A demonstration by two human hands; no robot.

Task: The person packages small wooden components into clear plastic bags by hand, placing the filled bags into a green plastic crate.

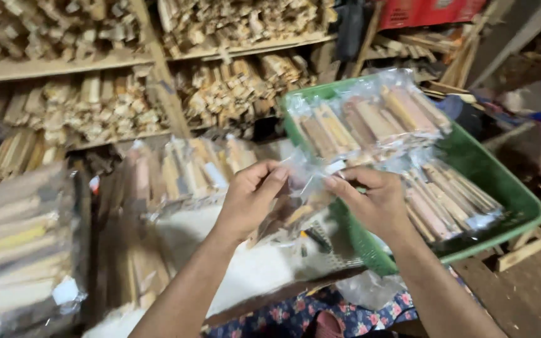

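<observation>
From up here I look down on both hands meeting in the middle of the view. My left hand point(248, 197) and my right hand point(374, 200) each pinch the top edge of a small clear plastic bag point(302, 194), thumb against forefinger, so both grips are closed on the film. The bag hangs down between them, its mouth pulled level from hand to hand and its body dropping toward me. A few short wooden sticks point(295, 216) show faintly through the film, lying at a slant; I cannot tell how many.

The relation that matters: the bag sits directly between the two grips, neither hand nearer than the other, with its mouth running left to right and its long side running down. The left fingers hold the left corner of the mouth, the right fingers hold the right corner, and the gap between them is small.

Just beyond the right hand, touching or nearly touching the wrist, is a green basket point(508, 188), tilted, its near rim low. It holds filled packets of sticks point(370, 119), clear-wrapped, lying side by side in two rows. Left of the hands more wrapped bundles point(183, 169) lean against each other, and a larger stack of packets point(14, 250) fills the near left edge. Behind everything, wooden shelves point(64, 66) are crammed with loose cut wood. A flowered cloth point(295, 316) shows below the wrists.
</observation>
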